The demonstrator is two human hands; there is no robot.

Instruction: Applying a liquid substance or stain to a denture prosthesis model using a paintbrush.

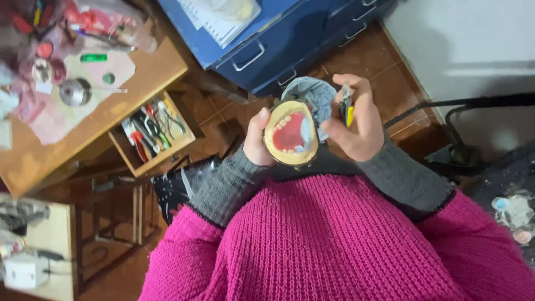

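- Brown floor tiles (pixel 362 58) are seen below, with a blue drawer cabinet (pixel 267 50) at the top.
- Over the lap, a yellow dental cast (pixel 290 134) with red wax and a row of teeth is gripped by the left hand (pixel 257 139), fingers closed around its edge.
- A thin yellow-handled tool (pixel 348 108) is pinched in the right hand (pixel 356 120), just beside the cast.
- Pliers and small tools are held in an open wooden drawer (pixel 153 136) under a cluttered workbench (pixel 83 106).
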